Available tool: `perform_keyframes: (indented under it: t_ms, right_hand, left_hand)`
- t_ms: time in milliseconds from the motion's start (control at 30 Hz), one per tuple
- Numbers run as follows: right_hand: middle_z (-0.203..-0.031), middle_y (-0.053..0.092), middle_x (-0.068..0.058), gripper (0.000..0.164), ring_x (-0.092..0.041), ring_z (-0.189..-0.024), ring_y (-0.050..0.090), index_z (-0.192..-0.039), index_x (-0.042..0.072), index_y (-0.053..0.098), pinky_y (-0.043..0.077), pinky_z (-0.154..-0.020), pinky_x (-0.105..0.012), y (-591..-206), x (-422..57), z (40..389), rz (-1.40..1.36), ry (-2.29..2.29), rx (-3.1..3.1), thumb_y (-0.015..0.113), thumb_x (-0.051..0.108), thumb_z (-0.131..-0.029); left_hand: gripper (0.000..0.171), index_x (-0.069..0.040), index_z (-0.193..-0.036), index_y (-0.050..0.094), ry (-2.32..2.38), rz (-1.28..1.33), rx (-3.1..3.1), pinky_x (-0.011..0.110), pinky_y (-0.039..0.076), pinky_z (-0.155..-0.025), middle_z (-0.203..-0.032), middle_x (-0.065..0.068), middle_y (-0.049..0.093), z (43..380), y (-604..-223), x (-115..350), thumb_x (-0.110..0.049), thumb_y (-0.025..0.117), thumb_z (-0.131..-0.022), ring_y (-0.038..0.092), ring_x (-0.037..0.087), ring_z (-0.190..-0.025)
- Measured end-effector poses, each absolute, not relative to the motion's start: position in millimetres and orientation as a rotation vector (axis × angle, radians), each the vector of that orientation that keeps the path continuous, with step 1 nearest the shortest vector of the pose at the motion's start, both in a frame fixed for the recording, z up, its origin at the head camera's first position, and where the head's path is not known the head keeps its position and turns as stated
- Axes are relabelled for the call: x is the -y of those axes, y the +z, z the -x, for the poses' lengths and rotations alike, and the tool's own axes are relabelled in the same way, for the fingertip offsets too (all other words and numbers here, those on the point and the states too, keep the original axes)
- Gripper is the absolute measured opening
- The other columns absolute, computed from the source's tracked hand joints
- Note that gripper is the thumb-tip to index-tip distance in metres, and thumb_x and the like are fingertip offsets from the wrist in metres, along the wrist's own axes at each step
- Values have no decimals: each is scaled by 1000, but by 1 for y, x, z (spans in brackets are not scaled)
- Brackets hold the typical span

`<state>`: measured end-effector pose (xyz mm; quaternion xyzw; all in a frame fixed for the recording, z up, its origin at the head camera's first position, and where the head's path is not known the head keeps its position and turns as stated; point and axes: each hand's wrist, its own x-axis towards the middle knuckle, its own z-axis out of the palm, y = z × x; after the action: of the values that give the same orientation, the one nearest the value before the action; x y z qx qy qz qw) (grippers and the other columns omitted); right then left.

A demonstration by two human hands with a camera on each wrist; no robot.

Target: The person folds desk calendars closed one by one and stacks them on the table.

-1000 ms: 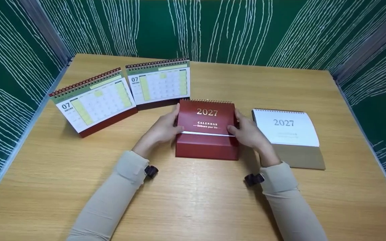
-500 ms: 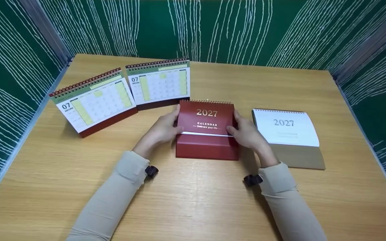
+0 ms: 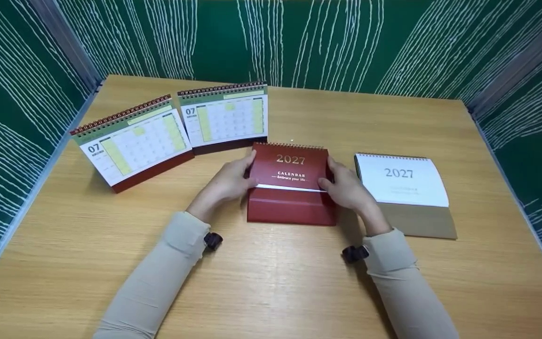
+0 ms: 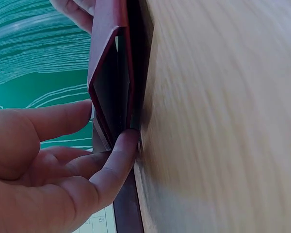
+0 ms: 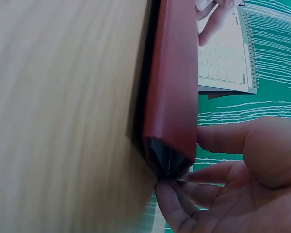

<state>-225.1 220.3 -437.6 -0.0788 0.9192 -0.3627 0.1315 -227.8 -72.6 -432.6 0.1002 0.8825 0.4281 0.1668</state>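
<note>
A red desk calendar (image 3: 290,207) marked 2027 in gold stands low in the middle of the table, its spiral binding at the far edge. My left hand (image 3: 231,179) grips its left side, thumb over the front cover. On the opposite side my right hand (image 3: 350,187) holds it likewise, thumb on the cover's lower corner. The left wrist view shows the folded base of the calendar (image 4: 105,58) from its end, narrow and partly flattened, with fingertips (image 4: 128,138) at the edge. Seen from the right wrist, the base (image 5: 177,77) is a thin hollow wedge close over the wood.
Two calendars open at month 07 stand at the back left, one angled (image 3: 134,146) and one (image 3: 226,117) just behind the red one. To the right lies a white-covered 2027 calendar (image 3: 400,181) with a tan base. Green, white-streaked walls border the wooden table (image 3: 271,282).
The red calendar's spiral edge has sunk slightly toward me between my hands. Both hands keep their hold, with the right shifting slightly inward; the other calendars stay in place.
</note>
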Motion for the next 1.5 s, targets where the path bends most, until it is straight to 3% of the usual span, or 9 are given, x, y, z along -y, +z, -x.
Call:
perform_keyframes:
  t_ms: [133, 267, 467, 600, 733, 900, 1100, 1500]
  right_hand:
    - [-171, 22, -29, 71, -41, -160, 19, -166, -8, 12, 18, -130, -55, -438, -221, 225, 235, -1065, -2663, 52, 13, -111]
    - [-171, 20, -30, 72, -42, -160, 17, -166, -8, 12, 17, -130, -55, -437, -221, 224, 231, -1079, -2645, 52, 14, -111]
    - [-170, 24, -31, 76, -42, -158, 25, -166, -6, 12, 20, -130, -55, -435, -224, 226, 239, -1136, -2621, 55, 18, -109]
    - [-168, 29, -31, 76, -43, -154, 34, -167, -5, 12, 25, -129, -55, -432, -226, 226, 255, -1183, -2611, 55, 20, -109]
    - [-172, 19, -28, 77, -45, -157, 27, -169, 0, 13, 22, -129, -57, -428, -227, 225, 243, -1191, -2628, 56, 24, -109]
    - [-174, 14, -27, 76, -51, -152, 33, -171, 7, 15, 31, -124, -61, -420, -228, 224, 214, -1178, -2661, 55, 29, -109]
    - [-173, 18, -26, 73, -47, -159, 20, -170, 8, 22, 23, -125, -67, -411, -224, 229, 285, -1007, -2809, 55, 32, -110]
    - [-174, 18, -23, 70, -50, -159, 15, -171, 14, 24, 18, -124, -73, -409, -197, 247, 371, -654, -2920, 46, 45, -111]
  left_hand:
    - [73, -9, -168, 27, 1189, -297, -2510, 44, 29, -128, -169, 18, 35, 227, -431, 72, -10, 64, -105, 38, 30, -154]
    - [71, -10, -167, 29, 1167, -293, -2505, 44, 25, -130, -169, 18, 36, 226, -429, 73, -13, 64, -106, 32, 30, -157]
    - [70, -9, -168, 27, 1207, -291, -2500, 46, 37, -122, -169, 20, 35, 226, -428, 72, -17, 61, -107, 45, 31, -146]
    - [69, -6, -168, 28, 1225, -328, -2526, 49, 29, -128, -169, 22, 34, 226, -429, 72, -18, 59, -107, 36, 34, -154]
    - [69, -7, -168, 29, 1181, -340, -2580, 51, 27, -128, -168, 22, 34, 224, -428, 74, -20, 59, -107, 34, 37, -154]
    - [69, -15, -169, 31, 1079, -296, -2698, 54, 23, -129, -173, 17, 26, 224, -420, 73, -26, 61, -107, 23, 39, -159]
    - [70, -17, -169, 29, 913, -326, -2814, 52, 20, -131, -175, 16, 23, 230, -412, 65, -33, 59, -108, 21, 36, -159]
    - [74, -16, -172, 14, 610, -464, -2855, 56, 14, -131, -177, 16, 15, 250, -419, 43, -46, 44, -112, 15, 37, -162]
